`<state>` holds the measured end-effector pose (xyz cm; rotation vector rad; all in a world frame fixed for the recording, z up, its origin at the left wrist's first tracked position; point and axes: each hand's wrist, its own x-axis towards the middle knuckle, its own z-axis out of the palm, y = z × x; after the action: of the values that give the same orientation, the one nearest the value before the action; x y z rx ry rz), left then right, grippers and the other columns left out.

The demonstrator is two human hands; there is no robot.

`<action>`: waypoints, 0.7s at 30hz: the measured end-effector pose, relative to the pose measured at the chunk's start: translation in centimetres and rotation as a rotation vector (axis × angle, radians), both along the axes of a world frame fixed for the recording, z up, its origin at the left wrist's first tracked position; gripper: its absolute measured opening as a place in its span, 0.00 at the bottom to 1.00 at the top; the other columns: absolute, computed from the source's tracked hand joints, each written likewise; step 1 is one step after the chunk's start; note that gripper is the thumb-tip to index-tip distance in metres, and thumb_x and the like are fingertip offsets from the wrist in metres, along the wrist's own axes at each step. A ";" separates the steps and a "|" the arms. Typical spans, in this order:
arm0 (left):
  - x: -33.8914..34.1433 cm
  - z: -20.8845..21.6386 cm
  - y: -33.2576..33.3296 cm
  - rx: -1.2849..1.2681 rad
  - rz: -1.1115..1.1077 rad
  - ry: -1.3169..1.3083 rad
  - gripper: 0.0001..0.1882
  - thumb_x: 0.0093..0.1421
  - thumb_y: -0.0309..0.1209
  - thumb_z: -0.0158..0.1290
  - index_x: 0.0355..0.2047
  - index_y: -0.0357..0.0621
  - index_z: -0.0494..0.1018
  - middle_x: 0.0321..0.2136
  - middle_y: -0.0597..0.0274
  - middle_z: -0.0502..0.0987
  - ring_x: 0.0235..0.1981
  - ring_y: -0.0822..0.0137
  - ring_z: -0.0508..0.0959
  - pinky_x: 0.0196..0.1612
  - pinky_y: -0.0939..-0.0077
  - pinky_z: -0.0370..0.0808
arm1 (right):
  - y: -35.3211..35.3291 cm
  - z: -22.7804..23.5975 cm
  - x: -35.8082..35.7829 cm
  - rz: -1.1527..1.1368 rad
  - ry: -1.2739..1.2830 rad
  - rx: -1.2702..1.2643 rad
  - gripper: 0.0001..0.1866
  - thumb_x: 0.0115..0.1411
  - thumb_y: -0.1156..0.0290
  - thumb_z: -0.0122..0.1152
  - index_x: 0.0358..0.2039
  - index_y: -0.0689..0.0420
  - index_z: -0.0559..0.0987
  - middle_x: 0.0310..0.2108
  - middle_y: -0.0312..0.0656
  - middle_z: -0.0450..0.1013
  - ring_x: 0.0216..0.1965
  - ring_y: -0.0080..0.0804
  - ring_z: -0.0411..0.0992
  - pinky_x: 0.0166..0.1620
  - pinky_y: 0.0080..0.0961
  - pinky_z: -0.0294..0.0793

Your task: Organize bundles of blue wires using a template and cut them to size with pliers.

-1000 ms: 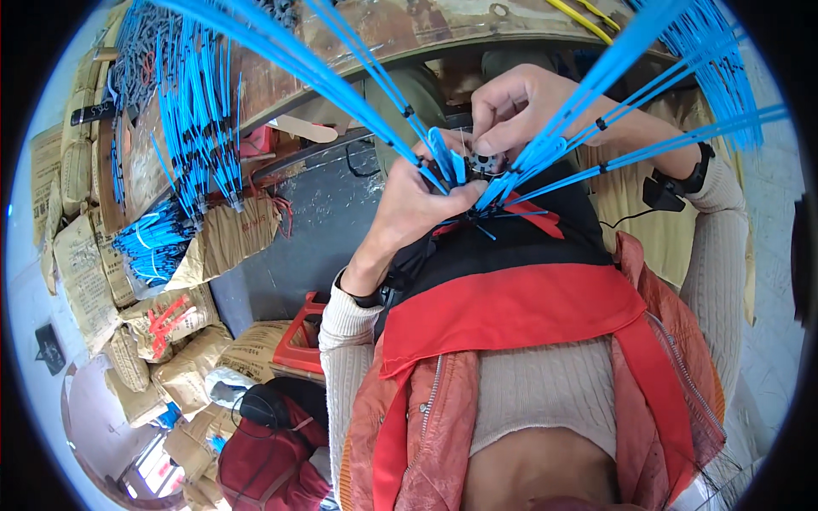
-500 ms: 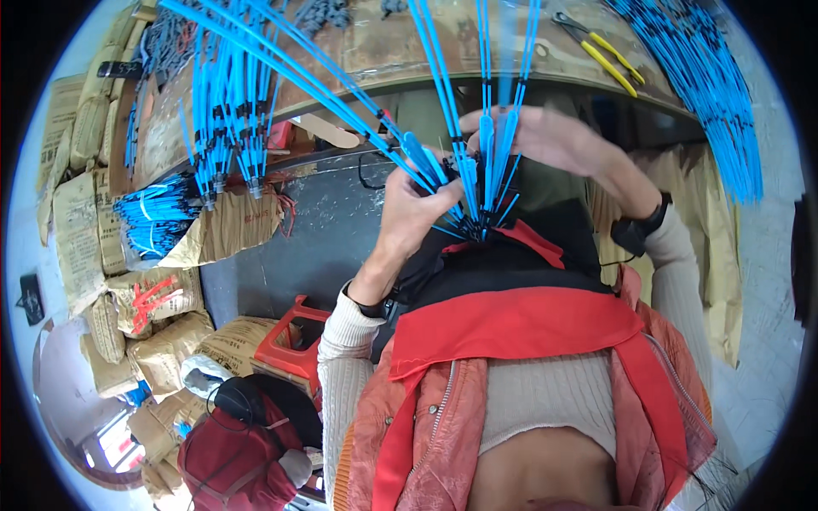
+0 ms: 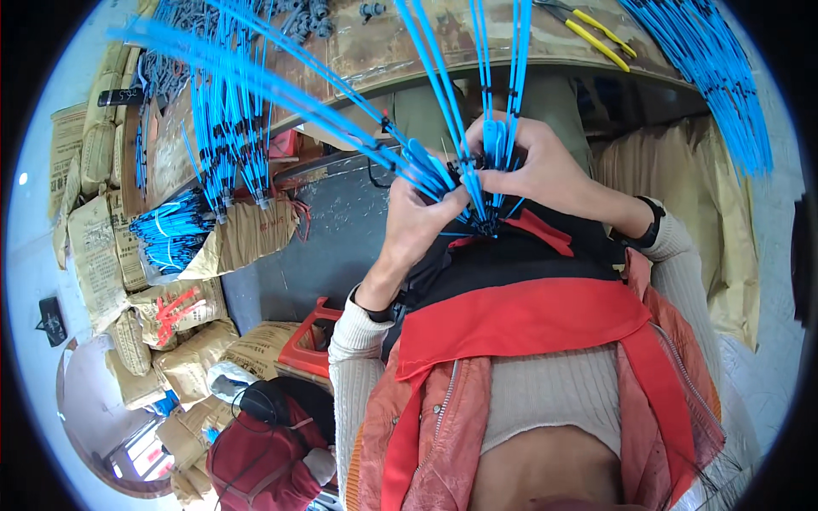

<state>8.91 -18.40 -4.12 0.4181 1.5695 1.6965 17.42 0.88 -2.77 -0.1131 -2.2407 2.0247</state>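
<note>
Both my hands are closed around a fanned bundle of slim blue rods (image 3: 437,68) with black fittings, held above my lap. The rods spread away from me, and their dark lower ends (image 3: 484,228) meet at the black and red apron (image 3: 528,319). On the bundle's left side, my left hand (image 3: 413,217) grips several rods, its thumb across them. My right hand (image 3: 550,175) wraps the right-hand rods, thumb and fingers pinching near the middle of the bundle. The fingertips are partly hidden behind the rods. The leftmost rods are blurred.
Ahead is a worn workbench (image 3: 375,60) with yellow-handled pliers (image 3: 601,38) and grey parts (image 3: 307,17). More blue rods lie at right (image 3: 724,94) and left (image 3: 226,111). A tied blue bundle (image 3: 166,226), paper sacks (image 3: 200,362) and a red stool (image 3: 311,341) are on my left.
My right hand, blurred and a little higher at the right of the rods before, has come down and closed on them. The left hand keeps its grip. The whole view has shifted slightly.
</note>
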 end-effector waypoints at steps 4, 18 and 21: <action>-4.4 0.2 -3.1 0.207 -0.427 -0.133 0.24 0.53 0.27 0.67 0.51 0.36 0.76 0.44 0.59 0.79 0.51 0.67 0.76 0.55 0.71 0.73 | -0.5 -0.1 1.1 0.031 0.059 -0.043 0.15 0.51 0.69 0.73 0.38 0.60 0.80 0.31 0.35 0.75 0.34 0.20 0.72 0.41 0.22 0.72; -4.4 -2.4 -2.3 0.117 -0.389 0.017 0.08 0.55 0.21 0.61 0.35 0.34 0.77 0.28 0.64 0.79 0.30 0.76 0.78 0.33 0.80 0.74 | -1.1 -0.6 1.6 0.088 0.103 -0.042 0.16 0.51 0.69 0.73 0.39 0.60 0.80 0.33 0.37 0.76 0.34 0.25 0.73 0.41 0.24 0.72; -3.9 -1.9 -1.9 0.148 -0.347 0.025 0.07 0.55 0.23 0.62 0.29 0.35 0.75 0.27 0.67 0.76 0.30 0.76 0.75 0.34 0.80 0.72 | -1.0 -0.8 1.3 0.120 0.153 -0.037 0.16 0.52 0.69 0.74 0.40 0.60 0.81 0.34 0.39 0.76 0.35 0.27 0.75 0.43 0.26 0.73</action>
<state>5.05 -20.30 -6.07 0.7443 1.3028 1.5437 18.70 -0.12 -3.55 0.1718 -2.1649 2.0568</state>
